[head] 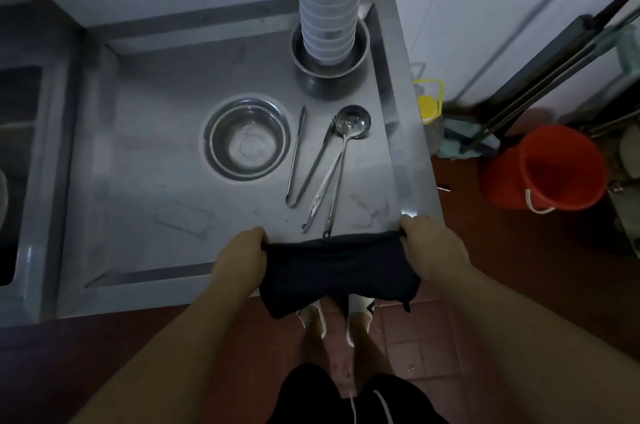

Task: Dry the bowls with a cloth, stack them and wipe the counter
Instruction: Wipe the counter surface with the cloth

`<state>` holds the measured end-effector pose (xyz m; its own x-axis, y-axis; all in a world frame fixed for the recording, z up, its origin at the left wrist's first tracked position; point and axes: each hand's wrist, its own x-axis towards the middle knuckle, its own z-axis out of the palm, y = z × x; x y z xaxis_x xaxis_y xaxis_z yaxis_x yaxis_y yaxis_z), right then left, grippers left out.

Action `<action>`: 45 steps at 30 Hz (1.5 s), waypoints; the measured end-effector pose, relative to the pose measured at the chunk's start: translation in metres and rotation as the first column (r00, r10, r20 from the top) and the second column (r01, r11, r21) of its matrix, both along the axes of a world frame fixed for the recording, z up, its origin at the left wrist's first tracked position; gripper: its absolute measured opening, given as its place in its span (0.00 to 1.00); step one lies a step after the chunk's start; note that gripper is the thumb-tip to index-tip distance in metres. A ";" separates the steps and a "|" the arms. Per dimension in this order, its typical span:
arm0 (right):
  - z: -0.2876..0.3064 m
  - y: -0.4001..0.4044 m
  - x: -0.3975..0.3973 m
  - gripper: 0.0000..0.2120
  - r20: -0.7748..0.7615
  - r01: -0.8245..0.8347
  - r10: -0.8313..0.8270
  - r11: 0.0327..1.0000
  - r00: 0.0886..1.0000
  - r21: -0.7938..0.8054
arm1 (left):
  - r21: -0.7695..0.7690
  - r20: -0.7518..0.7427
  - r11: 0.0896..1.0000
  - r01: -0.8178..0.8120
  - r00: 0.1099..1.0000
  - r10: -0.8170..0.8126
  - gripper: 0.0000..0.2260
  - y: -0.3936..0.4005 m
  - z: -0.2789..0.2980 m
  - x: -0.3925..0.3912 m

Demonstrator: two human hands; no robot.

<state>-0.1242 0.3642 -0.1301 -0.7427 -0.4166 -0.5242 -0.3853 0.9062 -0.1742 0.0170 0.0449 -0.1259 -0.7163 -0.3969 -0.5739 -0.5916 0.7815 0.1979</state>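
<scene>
Dark cloth (337,268) hung stretched between the left hand (242,252) and right hand (431,247), each gripping an end; beyond them stood stacked bowls (327,11).

On the counter (156,202), a bowl (247,141) lies left of utensils (322,167), the bowl stack (327,8) behind them.

Both hands hold a dark cloth (337,271) stretched between them over the near edge of the grey stainless-steel desk (156,188), the left hand (242,252) gripping one end and the right hand (431,245) the other. A tall stack of white bowls (327,8) stands in a steel basin (330,58) at the far right corner. A lone steel bowl (246,139) sits mid-desk, with metal tongs (301,160) and a steel ladle (343,153) lying just beside it. A red plastic bucket (543,169) stands on the floor past the right edge.
</scene>
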 end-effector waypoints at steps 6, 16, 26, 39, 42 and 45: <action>-0.008 -0.010 0.010 0.17 -0.164 -0.310 0.303 0.951 0.939 -0.016 | -0.106 -0.077 0.959 0.262 0.960 -0.271 0.17 0.011 -0.012 0.016; -0.015 0.000 0.041 0.29 0.147 -0.143 0.164 0.980 0.975 -0.138 | 0.097 0.009 0.976 0.193 0.981 -0.195 0.24 0.033 -0.011 0.041; 0.037 -0.008 0.022 0.22 0.197 0.032 0.010 0.977 0.980 -0.210 | 0.088 0.012 0.991 0.104 0.994 -0.105 0.23 0.028 0.052 0.028; 0.071 -0.061 -0.016 0.24 0.358 0.427 -0.321 0.862 0.877 -0.274 | 0.059 -0.037 0.996 0.071 0.997 -0.069 0.25 0.005 0.086 0.004; 0.065 -0.086 -0.022 0.23 0.417 0.537 -0.411 0.805 0.811 -0.251 | 0.082 -0.033 0.992 0.091 0.995 -0.089 0.25 -0.010 0.076 -0.009; 0.053 -0.112 -0.028 0.21 0.434 0.613 -0.491 0.763 0.755 -0.205 | 0.116 -0.031 0.988 0.099 0.995 -0.096 0.24 -0.025 0.062 -0.025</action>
<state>-0.1525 0.2522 -0.0774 -0.6957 -0.1743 -0.6969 0.3050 0.8067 -0.5062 -0.0077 0.0195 -0.0643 -0.7629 -0.2555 -0.5938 -0.5075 0.8058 0.3053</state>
